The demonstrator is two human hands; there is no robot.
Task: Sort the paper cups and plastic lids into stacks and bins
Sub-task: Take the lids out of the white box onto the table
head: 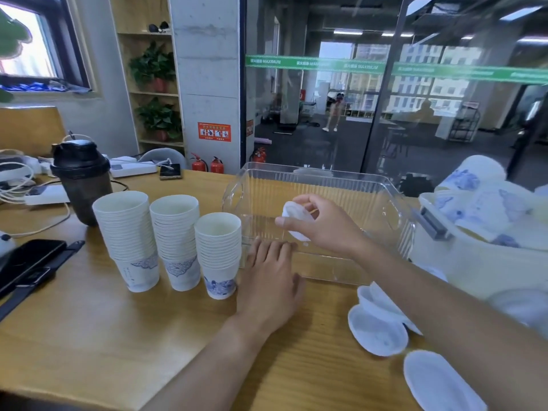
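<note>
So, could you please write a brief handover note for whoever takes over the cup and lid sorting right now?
Right hand holds a plastic lid over the clear bin.
Left hand rests flat on the table against the bin's near wall.
Done: three cup stacks stand left of the bin.
Left: loose lids lie on the table at right; more cups fill the white tub.
</note>
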